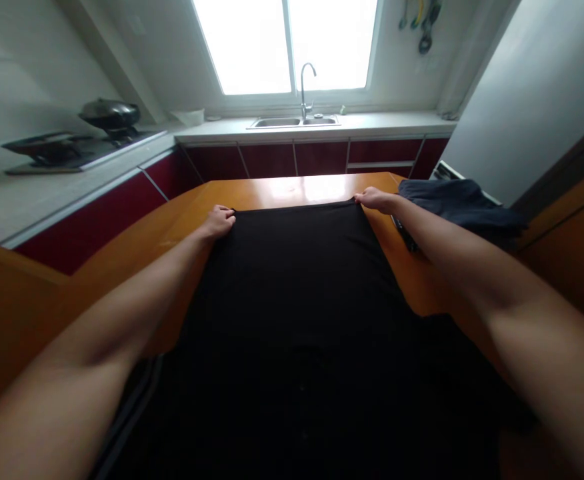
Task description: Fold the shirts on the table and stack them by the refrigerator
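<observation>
On table (272,193): black cloth (297,300) spread flat, running from the table's far half toward the near edge. Left hand (219,221) at the cloth's far left corner, fingers curled closed, pinching the hem. Right hand (375,199) at the cloth's far right corner, likewise closed on the hem. Far edge stretched nearly straight between both hands. Right of the cloth, on the table's right edge: dark blue garment (465,207), crumpled, apart from the cloth. Beyond the table: sink (295,122) under window.

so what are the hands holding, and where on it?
Black cloth, held at its far edge: left hand on the far-left corner, right hand on the far-right corner.
</observation>
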Demonstrator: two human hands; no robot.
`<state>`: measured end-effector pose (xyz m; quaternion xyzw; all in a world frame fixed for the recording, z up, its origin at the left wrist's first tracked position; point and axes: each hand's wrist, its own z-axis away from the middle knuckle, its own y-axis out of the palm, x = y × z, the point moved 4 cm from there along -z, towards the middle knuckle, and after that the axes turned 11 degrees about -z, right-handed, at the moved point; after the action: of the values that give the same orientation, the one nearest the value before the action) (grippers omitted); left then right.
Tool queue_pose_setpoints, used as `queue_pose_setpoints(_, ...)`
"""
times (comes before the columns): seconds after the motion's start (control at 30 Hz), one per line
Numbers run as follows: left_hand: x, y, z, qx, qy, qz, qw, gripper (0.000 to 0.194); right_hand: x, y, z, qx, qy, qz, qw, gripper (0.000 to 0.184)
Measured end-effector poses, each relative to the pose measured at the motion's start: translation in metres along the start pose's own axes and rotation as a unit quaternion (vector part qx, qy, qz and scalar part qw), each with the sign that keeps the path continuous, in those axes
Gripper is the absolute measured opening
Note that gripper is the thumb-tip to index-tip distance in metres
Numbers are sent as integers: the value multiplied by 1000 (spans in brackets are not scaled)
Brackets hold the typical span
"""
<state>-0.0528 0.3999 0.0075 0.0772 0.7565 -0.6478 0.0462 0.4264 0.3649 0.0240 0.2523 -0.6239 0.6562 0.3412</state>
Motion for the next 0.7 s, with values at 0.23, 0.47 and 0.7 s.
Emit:
queue_pose_setpoints(0.23, -7, 19, -9, 17, -13, -103, 994, 59, 2, 27, -19, -32, -26, 103, 994, 48)
queue_pose_setpoints(0.47, -88, -18, 53, -41, 104, -175, 978, 61, 35, 64, 32, -35, -89, 227, 969, 56)
queue_pose_setpoints(0.7, -162, -17, 237, 151, 273, -112, 944, 67, 71, 125, 214, 79, -252, 216, 940, 60)
